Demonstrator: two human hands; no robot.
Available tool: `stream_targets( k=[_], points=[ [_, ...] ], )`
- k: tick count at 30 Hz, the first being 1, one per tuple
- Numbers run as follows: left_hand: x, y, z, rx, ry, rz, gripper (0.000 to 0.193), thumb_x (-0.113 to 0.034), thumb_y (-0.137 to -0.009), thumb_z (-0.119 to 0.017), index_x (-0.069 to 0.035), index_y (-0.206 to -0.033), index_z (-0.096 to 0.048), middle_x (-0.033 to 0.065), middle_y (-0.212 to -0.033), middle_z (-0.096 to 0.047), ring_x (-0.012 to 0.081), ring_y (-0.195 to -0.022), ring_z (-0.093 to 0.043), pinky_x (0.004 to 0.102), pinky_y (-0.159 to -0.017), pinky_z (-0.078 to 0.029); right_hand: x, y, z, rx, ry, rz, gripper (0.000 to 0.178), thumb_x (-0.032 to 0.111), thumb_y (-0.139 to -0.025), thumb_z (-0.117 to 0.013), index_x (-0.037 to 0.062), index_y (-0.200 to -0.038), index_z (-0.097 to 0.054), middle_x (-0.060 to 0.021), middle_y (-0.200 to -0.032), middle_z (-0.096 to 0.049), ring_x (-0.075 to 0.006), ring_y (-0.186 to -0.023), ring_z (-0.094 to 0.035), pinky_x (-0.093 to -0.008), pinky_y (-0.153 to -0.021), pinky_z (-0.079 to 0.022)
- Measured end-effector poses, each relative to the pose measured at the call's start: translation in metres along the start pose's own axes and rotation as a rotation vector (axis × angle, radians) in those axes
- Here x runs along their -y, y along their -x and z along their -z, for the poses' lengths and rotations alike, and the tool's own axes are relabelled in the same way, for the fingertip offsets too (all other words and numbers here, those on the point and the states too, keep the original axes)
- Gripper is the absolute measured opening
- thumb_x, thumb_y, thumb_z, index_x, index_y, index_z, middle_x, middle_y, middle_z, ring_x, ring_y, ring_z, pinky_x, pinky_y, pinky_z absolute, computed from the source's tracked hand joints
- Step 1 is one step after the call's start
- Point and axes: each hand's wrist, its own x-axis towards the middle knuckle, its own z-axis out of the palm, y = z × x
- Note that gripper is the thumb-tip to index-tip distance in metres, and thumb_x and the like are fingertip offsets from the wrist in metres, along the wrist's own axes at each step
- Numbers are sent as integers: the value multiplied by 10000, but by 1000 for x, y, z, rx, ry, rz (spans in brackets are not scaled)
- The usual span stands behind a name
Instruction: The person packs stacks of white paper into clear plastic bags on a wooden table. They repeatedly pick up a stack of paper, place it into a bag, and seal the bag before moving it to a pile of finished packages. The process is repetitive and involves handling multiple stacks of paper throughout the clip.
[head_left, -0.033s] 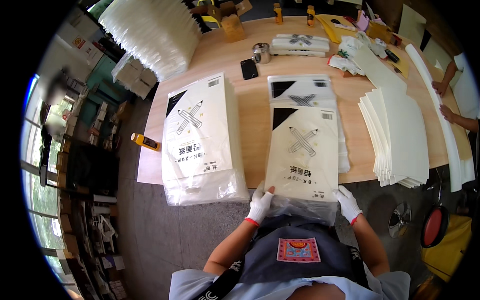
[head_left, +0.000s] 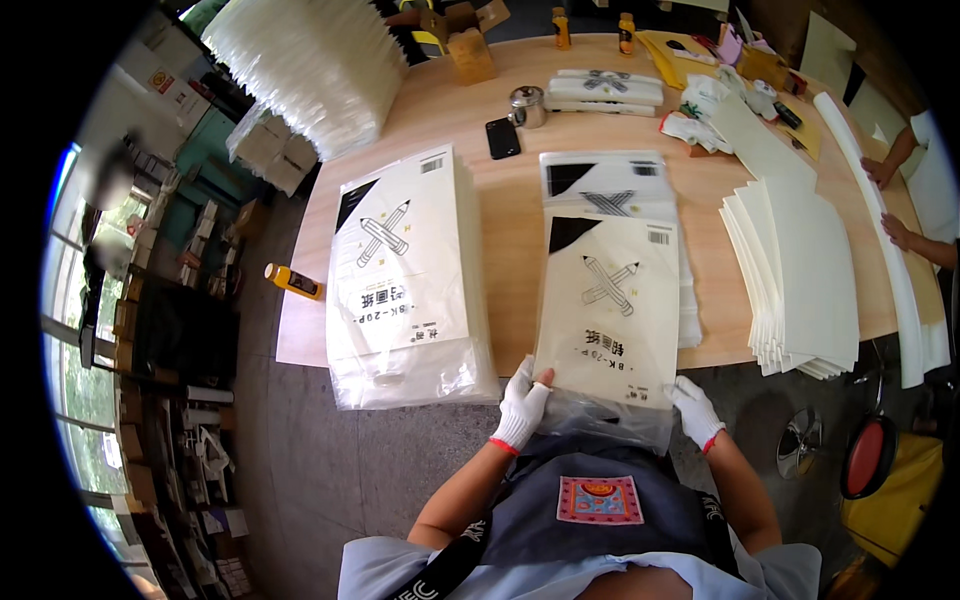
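Note:
A clear plastic bag of cream drawing paper (head_left: 606,335), printed with crossed pencils and a black corner, lies in front of me with its near end past the table edge. Gripping its lower left edge is my left hand (head_left: 522,408), in a white glove, bare thumb tip on top. My right hand (head_left: 697,412), also gloved, holds the lower right edge, its fingers partly hidden. Under the paper, flat printed plastic bags (head_left: 688,300) show at the far end and right side. To the left stands a thick stack of filled bags (head_left: 400,290).
Fanned cream sheets (head_left: 800,280) lie on the right. Behind are a phone (head_left: 503,139), a metal cup (head_left: 527,106) and folded bags (head_left: 605,95). An orange bottle (head_left: 293,281) lies at the left edge. A co-worker's hands (head_left: 890,205) touch a white roll (head_left: 875,200).
The whole view has shifted very slightly. Both hands keep their hold on the bag of paper.

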Motion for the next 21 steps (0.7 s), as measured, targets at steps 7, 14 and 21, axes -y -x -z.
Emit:
stream_targets(
  k=[7, 14, 21],
  points=[
    [-116, 8, 125, -264, 140, -243, 280, -201, -923, -543, 14, -1100, -570, 23, -778, -575, 50, -646, -533, 190, -539, -412, 93, -38, -109, 399, 104, 117, 293, 307, -899, -583, 58, -748, -551, 3, -595, -494, -77, -531, -457, -220, -491, -355],
    [-71, -56, 276, -603, -396, -279, 380, -250, -921, -496, -12, -1212, -552, 136, -929, -664, 185, -754, -603, 315, -667, -466, 165, -86, -255, 510, 545, 383, 431, 476, -886, -506, 66, -770, -569, -149, -754, -613, -286, -706, -593, -391, -658, -448],
    [37, -62, 211, -757, 333, -169, 473, -246, -948, -428, 4, -1348, -385, 180, -1269, -478, 246, -1167, -473, 397, -964, -426, 116, -31, -215, 582, 1140, 494, 515, 599, -761, -566, 105, -888, -638, -163, -869, -660, -328, -843, -639, -419, -744, -492]
  ],
)
